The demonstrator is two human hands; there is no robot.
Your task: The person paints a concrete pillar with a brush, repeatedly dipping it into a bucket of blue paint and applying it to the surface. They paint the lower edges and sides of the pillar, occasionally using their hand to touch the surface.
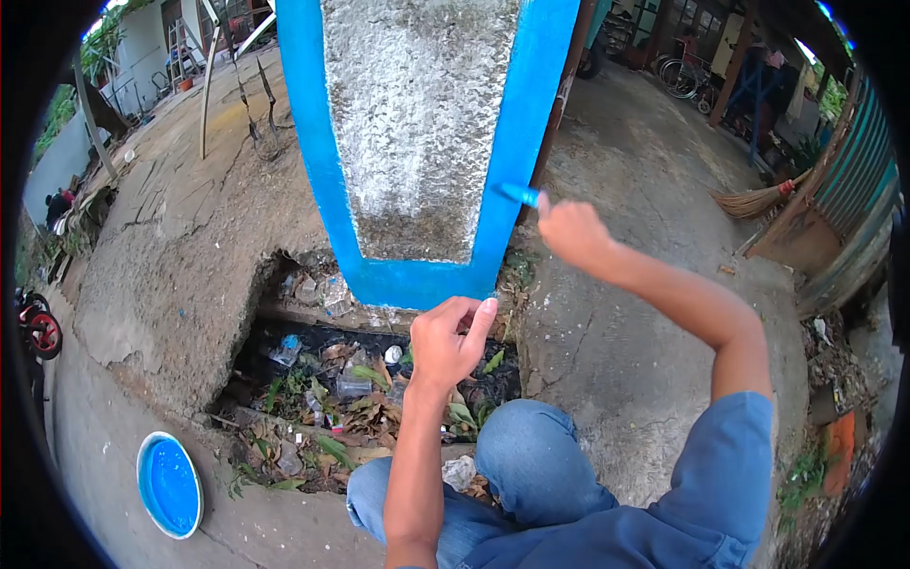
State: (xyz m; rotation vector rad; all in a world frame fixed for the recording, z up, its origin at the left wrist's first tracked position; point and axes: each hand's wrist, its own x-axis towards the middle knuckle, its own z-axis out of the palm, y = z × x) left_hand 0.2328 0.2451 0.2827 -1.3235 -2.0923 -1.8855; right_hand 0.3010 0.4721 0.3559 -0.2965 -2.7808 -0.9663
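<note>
A paintbrush (pixel 518 194) with blue on it is gripped in my right hand (pixel 572 230). Its bristle end meets the blue right border of the pillar (pixel 417 123), whose middle panel is rough, white and grey. My left hand (pixel 445 343) is in front of the pillar's base, with its fingers loosely bent and the thumb apart from them. I see nothing in it, though the fingertips are partly hidden. Down at the left, a round tub (pixel 142 474) holds blue paint (pixel 172 482).
An open ditch with leaves and plastic litter (pixel 355 387) lies between my knees (pixel 536 455) and the pillar. Cracked concrete (pixel 171 266) spreads to both sides. A broom (pixel 758 201) leans at the right, near a green corrugated panel (pixel 858 161). A wheelchair (pixel 682 76) stands farther back.
</note>
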